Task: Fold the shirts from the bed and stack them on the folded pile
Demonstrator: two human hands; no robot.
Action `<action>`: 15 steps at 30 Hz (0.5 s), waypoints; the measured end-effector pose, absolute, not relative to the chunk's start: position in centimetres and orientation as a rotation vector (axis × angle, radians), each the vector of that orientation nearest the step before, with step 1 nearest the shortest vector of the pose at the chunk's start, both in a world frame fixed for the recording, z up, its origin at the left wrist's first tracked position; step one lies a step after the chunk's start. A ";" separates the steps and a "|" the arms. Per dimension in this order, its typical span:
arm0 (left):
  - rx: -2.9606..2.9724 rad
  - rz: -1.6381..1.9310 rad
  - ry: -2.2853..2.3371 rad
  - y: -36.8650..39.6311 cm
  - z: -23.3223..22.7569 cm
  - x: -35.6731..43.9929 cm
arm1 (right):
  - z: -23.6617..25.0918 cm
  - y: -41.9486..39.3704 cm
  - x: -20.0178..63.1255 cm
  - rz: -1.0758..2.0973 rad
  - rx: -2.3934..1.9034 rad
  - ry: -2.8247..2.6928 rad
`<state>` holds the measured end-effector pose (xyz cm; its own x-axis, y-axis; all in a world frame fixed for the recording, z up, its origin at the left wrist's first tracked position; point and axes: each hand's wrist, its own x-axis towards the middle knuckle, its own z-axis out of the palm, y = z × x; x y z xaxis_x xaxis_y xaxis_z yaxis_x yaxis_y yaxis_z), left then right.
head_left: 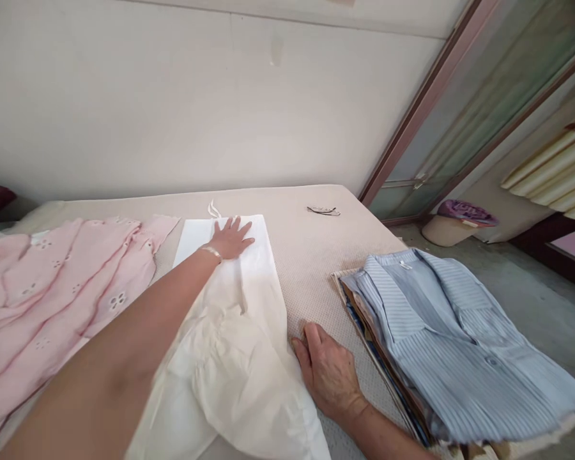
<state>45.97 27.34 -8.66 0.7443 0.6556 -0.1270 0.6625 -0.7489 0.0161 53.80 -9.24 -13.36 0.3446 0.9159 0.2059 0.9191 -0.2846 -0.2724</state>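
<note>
A white and cream garment (249, 364) lies lengthwise on the bed, with a gathered, puffed part folded over its middle. Its far end is a flat white panel, and thin white ties (213, 209) stick out past it. My left hand (230, 239), wearing a bracelet, presses flat on that panel with fingers spread. Beside the garment's right edge, my right hand (329, 367) rests with its fingers curled under and the thumb at the cloth's edge. Whether it pinches any fabric is hidden.
Left of the garment spreads a pink eyelet cloth (76, 281). A stack of folded clothes topped by a blue striped shirt (441, 326) sits on the right. Eyeglasses (323, 211) lie near the bed's (311, 275) far edge. A bin (453, 223) stands on the floor.
</note>
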 end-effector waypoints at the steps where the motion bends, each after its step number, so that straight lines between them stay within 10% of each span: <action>1: 2.939 -0.142 1.057 26.0 -8.3 42.9 | -13.2 -9.2 53.8 -0.001 -2.296 -1.618; 8: 3.039 -0.046 0.922 8.9 -6.7 19.6 | -11.8 -9.2 53.3 0.132 -2.410 -1.596; 15: 3.026 -0.053 0.995 -2.5 -7.7 14.3 | -9.8 -9.9 54.5 0.288 -2.327 -1.633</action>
